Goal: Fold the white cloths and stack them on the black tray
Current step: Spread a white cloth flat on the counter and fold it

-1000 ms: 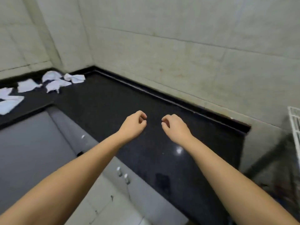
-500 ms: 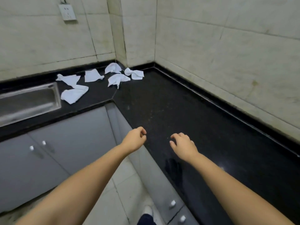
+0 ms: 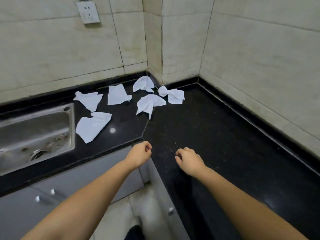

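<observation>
Several crumpled white cloths lie loose in the far corner of the black countertop (image 3: 199, 135): one nearest the sink (image 3: 92, 126), one behind it (image 3: 89, 100), a flatter one (image 3: 117, 94), one against the wall corner (image 3: 143, 84), one in the middle (image 3: 149, 103) and a bow-shaped one (image 3: 173, 95). My left hand (image 3: 139, 154) hovers at the counter's inner front edge, fingers curled, holding nothing. My right hand (image 3: 189, 160) hangs over the counter beside it, fingers also curled and empty. Both hands are well short of the cloths. No black tray is in view.
A steel sink (image 3: 34, 132) is set into the counter at the left. Tiled walls close the corner, with a socket (image 3: 88, 12) high on the left wall. Grey cabinet doors with white knobs (image 3: 52, 192) run below the counter.
The view has swung left, bringing the cloths and sink from the far left toward the centre. Both hands stay curled and empty, now closer to the cloths.
</observation>
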The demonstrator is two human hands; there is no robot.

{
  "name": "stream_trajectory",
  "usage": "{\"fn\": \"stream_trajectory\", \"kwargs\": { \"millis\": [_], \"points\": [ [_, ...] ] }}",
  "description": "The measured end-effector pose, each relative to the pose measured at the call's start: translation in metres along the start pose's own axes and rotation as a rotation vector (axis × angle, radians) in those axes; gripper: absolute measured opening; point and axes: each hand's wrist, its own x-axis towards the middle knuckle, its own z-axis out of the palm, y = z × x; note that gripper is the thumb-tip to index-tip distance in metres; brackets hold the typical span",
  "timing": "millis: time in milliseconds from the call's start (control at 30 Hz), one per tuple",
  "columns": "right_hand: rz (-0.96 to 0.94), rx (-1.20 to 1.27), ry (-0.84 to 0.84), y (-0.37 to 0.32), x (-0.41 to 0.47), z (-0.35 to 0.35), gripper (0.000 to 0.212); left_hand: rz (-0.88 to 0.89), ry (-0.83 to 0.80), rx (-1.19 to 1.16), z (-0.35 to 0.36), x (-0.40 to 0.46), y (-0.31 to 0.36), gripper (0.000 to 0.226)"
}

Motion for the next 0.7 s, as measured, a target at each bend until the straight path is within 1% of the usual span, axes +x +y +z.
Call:
{"fn": "stream_trajectory", "kwargs": {
  "millis": [200,367,533,567,633,700],
  "points": [
    [0.058,0.107,-0.004,-0.038,0.121,0.01,0.03,0.03,-0.053,0.031,-0.029,0.133,-0.043,0.018],
    [0.217,0.143,0.016,-0.076,0.213,0.008,0.035,0.036,-0.067,0.125,-0.059,0.233,-0.073,0.012],
    [0.362,0.199,0.058,-0.105,0.278,0.013,0.044,0.11,-0.036,0.305,-0.062,0.289,-0.091,0.03],
    [0.376,0.2,0.063,-0.108,0.286,0.016,0.042,0.134,-0.041,0.349,-0.059,0.294,-0.095,0.033],
    [0.394,0.231,0.098,-0.109,0.298,0.02,0.03,0.183,-0.048,0.437,-0.052,0.303,-0.103,0.035],
    [0.409,0.362,0.167,-0.103,0.3,0.019,0.023,0.232,-0.04,0.471,-0.049,0.308,-0.108,0.03]
  ]
}}
